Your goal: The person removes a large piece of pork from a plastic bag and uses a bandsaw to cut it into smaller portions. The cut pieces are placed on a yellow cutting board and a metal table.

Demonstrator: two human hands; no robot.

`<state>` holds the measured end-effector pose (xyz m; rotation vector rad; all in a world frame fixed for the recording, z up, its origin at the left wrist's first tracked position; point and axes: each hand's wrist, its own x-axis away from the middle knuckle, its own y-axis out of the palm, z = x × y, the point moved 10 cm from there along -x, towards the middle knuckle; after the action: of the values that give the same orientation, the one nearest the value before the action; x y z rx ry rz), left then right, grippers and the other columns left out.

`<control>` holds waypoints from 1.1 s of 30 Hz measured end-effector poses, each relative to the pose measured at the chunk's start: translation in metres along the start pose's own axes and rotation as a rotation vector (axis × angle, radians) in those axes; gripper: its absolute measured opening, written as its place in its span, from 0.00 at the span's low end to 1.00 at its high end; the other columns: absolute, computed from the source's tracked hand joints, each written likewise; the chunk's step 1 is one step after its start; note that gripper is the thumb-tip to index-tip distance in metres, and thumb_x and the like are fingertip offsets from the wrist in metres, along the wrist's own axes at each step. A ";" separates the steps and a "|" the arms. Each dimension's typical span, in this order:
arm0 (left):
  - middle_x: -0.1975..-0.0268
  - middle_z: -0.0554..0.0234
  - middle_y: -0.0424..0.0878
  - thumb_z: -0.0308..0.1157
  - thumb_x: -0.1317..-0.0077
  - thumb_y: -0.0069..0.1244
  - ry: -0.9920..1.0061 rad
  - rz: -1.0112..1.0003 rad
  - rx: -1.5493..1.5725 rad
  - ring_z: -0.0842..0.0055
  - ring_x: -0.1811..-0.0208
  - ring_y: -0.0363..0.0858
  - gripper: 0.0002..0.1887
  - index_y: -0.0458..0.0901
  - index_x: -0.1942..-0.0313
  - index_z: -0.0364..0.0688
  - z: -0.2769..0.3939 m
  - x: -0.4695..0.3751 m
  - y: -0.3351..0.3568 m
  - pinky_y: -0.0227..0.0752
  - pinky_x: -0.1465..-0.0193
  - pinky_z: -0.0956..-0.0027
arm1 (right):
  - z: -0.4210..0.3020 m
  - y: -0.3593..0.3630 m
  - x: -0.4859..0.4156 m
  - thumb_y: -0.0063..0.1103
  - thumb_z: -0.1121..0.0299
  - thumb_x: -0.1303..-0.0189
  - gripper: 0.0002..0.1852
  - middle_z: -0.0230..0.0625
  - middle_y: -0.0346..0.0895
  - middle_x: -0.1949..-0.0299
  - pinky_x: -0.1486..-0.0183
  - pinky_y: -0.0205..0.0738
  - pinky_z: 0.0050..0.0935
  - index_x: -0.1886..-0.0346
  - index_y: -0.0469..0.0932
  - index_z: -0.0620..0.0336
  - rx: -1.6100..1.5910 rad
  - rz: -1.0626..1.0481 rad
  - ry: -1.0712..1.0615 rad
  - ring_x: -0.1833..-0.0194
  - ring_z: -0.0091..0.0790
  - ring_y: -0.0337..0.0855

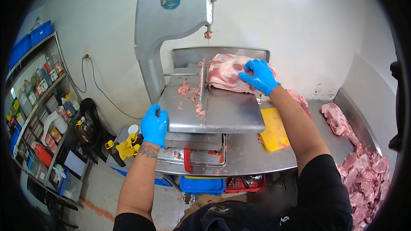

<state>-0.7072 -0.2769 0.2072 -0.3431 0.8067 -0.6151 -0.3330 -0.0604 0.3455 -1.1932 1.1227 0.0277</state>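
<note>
A meat band saw stands before me, with its thin blade running down to a steel table. A large, pale, fat-covered cut of raw meat lies on the table, on the right of an upright metal guide plate. My right hand, in a blue glove, grips the top of the meat with bent fingers. At the table's left edge is my left hand, also blue-gloved, its thumb on the edge and the other fingers partly hidden. Meat scraps lie left of the guide plate.
A yellow cutting board lies on the steel counter. Cut meat is heaped at the right. A red handle sticks out below the saw table. Yellow-capped bottles stand at the left, near a stocked shelf rack.
</note>
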 end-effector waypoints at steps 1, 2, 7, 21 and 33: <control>0.50 0.42 0.89 0.42 0.30 0.56 -0.002 0.001 0.022 0.49 0.50 0.88 0.21 0.83 0.44 0.35 0.000 0.000 0.000 0.80 0.45 0.53 | -0.001 -0.003 -0.004 0.66 0.41 0.38 0.25 0.45 0.83 0.52 0.42 0.73 0.51 0.55 0.85 0.53 -0.012 0.024 -0.002 0.47 0.56 0.78; 0.50 0.42 0.89 0.42 0.30 0.56 -0.013 0.004 0.045 0.49 0.50 0.88 0.21 0.83 0.45 0.35 -0.001 0.000 0.000 0.80 0.45 0.54 | 0.001 0.001 -0.010 0.65 0.40 0.37 0.26 0.46 0.82 0.49 0.40 0.73 0.51 0.51 0.84 0.53 0.016 -0.002 0.043 0.45 0.57 0.77; 0.50 0.41 0.89 0.41 0.30 0.56 0.011 -0.004 0.011 0.50 0.50 0.88 0.21 0.83 0.44 0.36 0.002 0.000 -0.002 0.80 0.46 0.54 | 0.010 0.035 -0.046 0.60 0.35 0.36 0.32 0.46 0.78 0.36 0.32 0.72 0.53 0.40 0.83 0.49 0.051 -0.259 0.171 0.35 0.58 0.75; 0.49 0.40 0.88 0.42 0.30 0.55 -0.024 -0.035 -0.014 0.48 0.48 0.87 0.21 0.83 0.44 0.35 0.002 -0.001 -0.002 0.79 0.43 0.54 | 0.001 0.018 -0.027 0.65 0.36 0.39 0.30 0.49 0.81 0.42 0.32 0.72 0.51 0.47 0.83 0.50 -0.036 -0.318 0.128 0.38 0.59 0.76; 0.48 0.41 0.88 0.41 0.31 0.56 -0.009 -0.014 -0.039 0.49 0.47 0.87 0.22 0.83 0.43 0.36 0.000 -0.001 0.000 0.79 0.42 0.52 | -0.069 -0.023 0.019 0.69 0.37 0.40 0.29 0.48 0.81 0.48 0.37 0.74 0.50 0.50 0.83 0.52 -0.116 -0.256 -0.106 0.43 0.57 0.78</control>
<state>-0.7076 -0.2762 0.2083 -0.3872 0.8086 -0.6110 -0.3568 -0.1312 0.3535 -1.4158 0.8794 -0.0397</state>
